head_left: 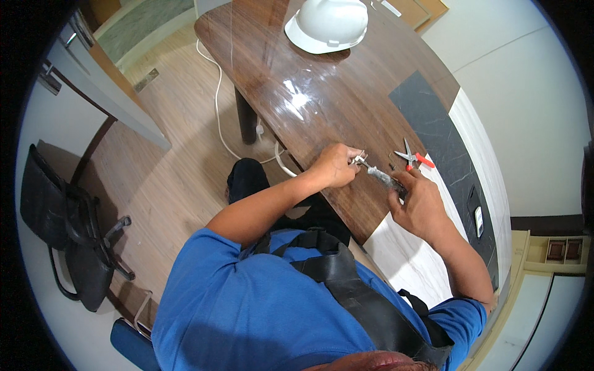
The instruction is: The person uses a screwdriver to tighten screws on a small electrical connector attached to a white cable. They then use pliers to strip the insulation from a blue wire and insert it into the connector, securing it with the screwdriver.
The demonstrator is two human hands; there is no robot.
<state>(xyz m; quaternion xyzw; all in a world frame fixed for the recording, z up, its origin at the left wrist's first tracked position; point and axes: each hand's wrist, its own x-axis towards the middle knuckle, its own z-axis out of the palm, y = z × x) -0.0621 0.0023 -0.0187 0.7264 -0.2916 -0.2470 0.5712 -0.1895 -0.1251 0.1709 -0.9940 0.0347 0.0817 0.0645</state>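
Over the brown wooden tabletop, my left hand [334,166] pinches a small white fitting [357,160], whose exact kind is too small to make out. My right hand [417,204] is wrapped round the clear, greyish handle of a screwdriver [382,177]. The screwdriver's shaft points left, with its tip at the white fitting. Just beyond my right hand lies a pair of pliers [408,158] with red handles and its jaws apart. A few tiny dark bits [392,166] sit beside the pliers.
A white hard hat [328,26] rests at the table's far end. A white cable [219,117] runs along the floor and up by the table edge. On the dark strip at right lies a small white device [478,221]. A black chair [68,229] stands at left.
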